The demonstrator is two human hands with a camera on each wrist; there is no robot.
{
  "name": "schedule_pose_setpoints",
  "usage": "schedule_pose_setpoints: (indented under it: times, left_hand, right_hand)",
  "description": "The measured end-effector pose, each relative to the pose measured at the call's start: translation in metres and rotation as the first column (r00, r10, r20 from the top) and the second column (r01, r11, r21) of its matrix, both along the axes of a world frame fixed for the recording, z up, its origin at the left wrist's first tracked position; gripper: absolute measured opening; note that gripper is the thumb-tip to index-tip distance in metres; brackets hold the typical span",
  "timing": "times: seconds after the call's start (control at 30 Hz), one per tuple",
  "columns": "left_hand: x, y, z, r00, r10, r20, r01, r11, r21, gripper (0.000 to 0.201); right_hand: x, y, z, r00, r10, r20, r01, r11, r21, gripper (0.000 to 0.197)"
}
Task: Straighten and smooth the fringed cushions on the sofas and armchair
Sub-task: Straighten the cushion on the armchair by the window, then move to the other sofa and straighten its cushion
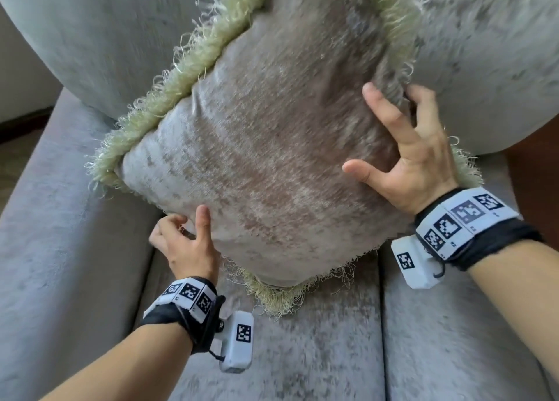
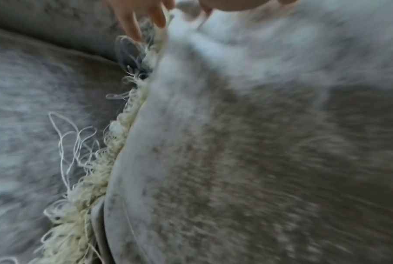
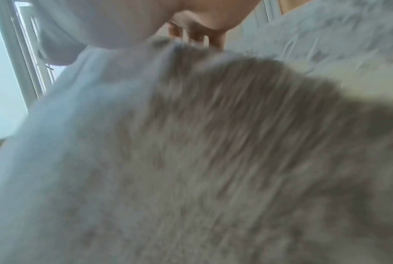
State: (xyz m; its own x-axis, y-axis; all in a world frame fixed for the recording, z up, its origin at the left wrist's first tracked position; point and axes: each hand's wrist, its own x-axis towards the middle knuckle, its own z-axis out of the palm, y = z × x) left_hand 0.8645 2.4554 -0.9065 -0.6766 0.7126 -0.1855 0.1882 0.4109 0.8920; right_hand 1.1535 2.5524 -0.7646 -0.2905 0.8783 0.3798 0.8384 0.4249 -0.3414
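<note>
Centre of the frame: cushion tilted on sofa | left hand pinches lower-left edge | right hand grips right edge, fingers curled behind

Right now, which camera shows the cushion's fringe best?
The head view: the fringe runs sharp along the cushion's left edge, top and bottom corner. The left wrist view shows one stretch of it close up, partly blurred. The right wrist view shows only blurred fabric, with no clear fringe.
</note>
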Motion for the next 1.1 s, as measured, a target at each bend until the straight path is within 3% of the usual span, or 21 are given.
schedule_pose_setpoints:
  times: [0.07,0.17,0.23,0.3,0.37,0.43,0.53,0.63,0.8,0.93,1.1]
  left_hand:
    - [-0.005,0.000,0.025,0.997,-0.017,-0.078,0.020,0.999,0.038,0.056]
    - [-0.008,0.012,0.083,0.955,-0.182,-0.235,0.202,0.977,0.066,0.040]
    - [0.001,0.022,0.129,0.883,-0.349,-0.314,0.389,0.919,0.071,0.035]
    - [0.022,0.030,0.183,0.769,-0.517,-0.376,0.574,0.817,0.052,0.027]
    - [0.047,0.036,0.228,0.583,-0.658,-0.476,0.746,0.666,-0.007,0.025]
    - [0.075,0.039,0.274,0.330,-0.757,-0.564,0.876,0.469,-0.117,0.036]
    - [0.123,0.035,0.338,-0.056,-0.831,-0.554,0.943,0.138,-0.303,0.038]
    - [0.178,0.016,0.402,-0.323,-0.796,-0.512,0.904,-0.098,-0.417,0.036]
    - [0.286,-0.047,0.499,-0.565,-0.622,-0.542,0.817,-0.330,-0.472,0.036]
    - [0.374,-0.131,0.567,-0.686,-0.408,-0.603,0.721,-0.494,-0.486,0.037]
    - [0.479,-0.257,0.630,-0.731,-0.199,-0.652,0.590,-0.665,-0.459,0.039]
  right_hand:
    - [0.007,-0.012,0.011,0.999,-0.035,-0.004,0.035,0.999,0.020,0.077]
    - [0.016,-0.031,0.038,0.995,-0.102,-0.015,0.103,0.992,0.072,0.059]
    - [0.018,-0.048,0.064,0.989,-0.145,-0.014,0.145,0.989,0.008,0.052]
    - [0.023,-0.068,0.097,0.973,-0.222,0.068,0.230,0.959,-0.165,0.054]
    - [0.032,-0.089,0.131,0.941,-0.264,0.213,0.327,0.874,-0.360,0.057]
    - [0.048,-0.114,0.167,0.910,-0.277,0.308,0.400,0.778,-0.484,0.054]
    - [0.078,-0.166,0.229,0.854,-0.380,0.357,0.519,0.680,-0.518,0.059]
    - [0.110,-0.229,0.296,0.759,-0.509,0.406,0.651,0.600,-0.465,0.056]
    - [0.163,-0.350,0.388,0.561,-0.729,0.392,0.819,0.422,-0.388,0.057]
    - [0.203,-0.470,0.442,0.378,-0.827,0.415,0.908,0.243,-0.342,0.055]
    - [0.241,-0.623,0.487,0.098,-0.907,0.409,0.954,-0.031,-0.298,0.059]
